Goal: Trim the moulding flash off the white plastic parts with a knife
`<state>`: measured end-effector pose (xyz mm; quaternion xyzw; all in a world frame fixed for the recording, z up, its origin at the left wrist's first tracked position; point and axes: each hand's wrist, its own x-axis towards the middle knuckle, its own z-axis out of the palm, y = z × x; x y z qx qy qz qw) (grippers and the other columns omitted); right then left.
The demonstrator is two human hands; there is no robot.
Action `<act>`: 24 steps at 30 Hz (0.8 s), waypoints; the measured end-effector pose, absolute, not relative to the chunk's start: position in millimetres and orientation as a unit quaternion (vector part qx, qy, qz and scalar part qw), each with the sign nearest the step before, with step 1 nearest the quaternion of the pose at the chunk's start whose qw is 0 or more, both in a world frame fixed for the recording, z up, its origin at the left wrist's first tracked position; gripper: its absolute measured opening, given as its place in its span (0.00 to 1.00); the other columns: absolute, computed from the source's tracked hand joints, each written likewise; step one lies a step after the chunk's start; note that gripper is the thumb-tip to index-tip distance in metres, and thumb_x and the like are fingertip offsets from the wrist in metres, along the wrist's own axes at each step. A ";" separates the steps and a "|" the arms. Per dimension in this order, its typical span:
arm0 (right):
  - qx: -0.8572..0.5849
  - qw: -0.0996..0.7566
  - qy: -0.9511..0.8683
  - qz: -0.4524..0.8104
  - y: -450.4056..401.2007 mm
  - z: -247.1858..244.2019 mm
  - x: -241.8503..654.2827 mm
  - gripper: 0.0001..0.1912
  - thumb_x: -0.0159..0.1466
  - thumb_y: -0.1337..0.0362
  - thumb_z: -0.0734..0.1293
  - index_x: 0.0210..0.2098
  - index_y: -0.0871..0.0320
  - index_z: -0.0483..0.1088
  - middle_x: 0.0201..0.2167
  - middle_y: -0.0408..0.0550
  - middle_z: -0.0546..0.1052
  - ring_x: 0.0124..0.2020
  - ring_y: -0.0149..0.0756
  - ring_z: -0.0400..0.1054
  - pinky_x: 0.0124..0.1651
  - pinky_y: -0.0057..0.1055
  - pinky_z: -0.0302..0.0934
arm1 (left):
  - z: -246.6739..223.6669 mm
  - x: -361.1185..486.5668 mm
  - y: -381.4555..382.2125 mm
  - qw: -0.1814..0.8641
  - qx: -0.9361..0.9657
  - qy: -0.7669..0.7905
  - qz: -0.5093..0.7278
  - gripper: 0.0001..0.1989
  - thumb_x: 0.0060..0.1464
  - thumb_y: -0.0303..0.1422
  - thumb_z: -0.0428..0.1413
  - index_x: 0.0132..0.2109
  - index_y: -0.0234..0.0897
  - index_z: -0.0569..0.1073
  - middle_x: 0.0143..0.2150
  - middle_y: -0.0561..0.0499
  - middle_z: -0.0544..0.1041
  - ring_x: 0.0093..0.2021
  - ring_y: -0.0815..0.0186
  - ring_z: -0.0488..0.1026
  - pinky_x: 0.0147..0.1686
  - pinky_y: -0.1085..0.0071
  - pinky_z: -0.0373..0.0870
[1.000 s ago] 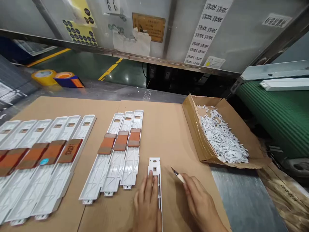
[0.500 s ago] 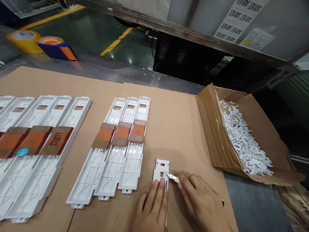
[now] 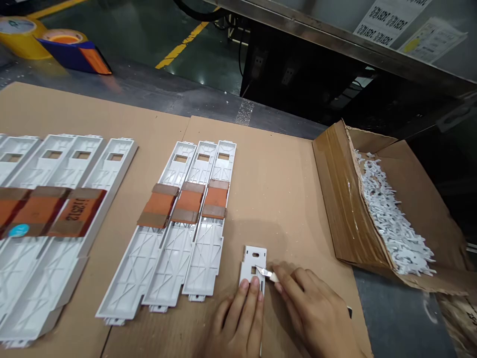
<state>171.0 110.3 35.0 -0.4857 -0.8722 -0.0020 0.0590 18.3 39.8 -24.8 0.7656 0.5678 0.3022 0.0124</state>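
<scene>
A white plastic strip [image 3: 254,253] with small cut-outs lies on the cardboard in front of me, its lower part mostly under my left hand. My left hand [image 3: 240,320] rests on it, fingers stretched out and lying flat across the top. In my right hand [image 3: 316,313] a small craft knife [image 3: 271,274] is pinched, its blade tip at the square cut-out in the strip. Left of my hands, several long white plastic strips [image 3: 203,263] lie side by side with their ribbed undersides up, each bearing an orange-brown block [image 3: 216,199] across its middle.
On the right a tilted cardboard box [image 3: 335,199] holds many small white plastic pieces [image 3: 395,214]. More long white strips [image 3: 93,169] lie at the far left. Yellow tape [image 3: 22,37] and a blue-orange tape holder [image 3: 74,52] stand at the back left. Cardboard sheeting [image 3: 276,174] covers the tabletop.
The knife tip has moved slightly left, from the strip's right edge to the square cut-out. My left hand stays on the strip. The whole view has shifted a little.
</scene>
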 end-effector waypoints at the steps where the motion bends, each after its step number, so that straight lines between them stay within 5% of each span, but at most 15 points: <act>1: -0.486 0.057 -0.872 -0.002 110.7 34.3 171.0 0.17 0.70 0.62 0.52 0.46 0.55 0.70 0.25 0.45 0.71 0.24 0.33 0.67 0.27 0.28 0.55 | -25.0 18.0 39.8 0.012 0.766 0.568 0.302 0.20 0.56 0.24 0.41 0.47 0.31 0.74 0.51 0.48 0.75 0.54 0.62 0.67 0.46 0.66 0.59; 24: -0.457 -0.021 -0.889 -0.029 121.3 38.8 170.9 0.19 0.70 0.64 0.49 0.43 0.56 0.70 0.28 0.47 0.73 0.25 0.35 0.68 0.28 0.31 0.56 | -27.8 16.5 41.9 -0.016 0.780 0.552 0.293 0.20 0.56 0.25 0.40 0.45 0.33 0.75 0.49 0.48 0.76 0.52 0.63 0.69 0.44 0.68 0.60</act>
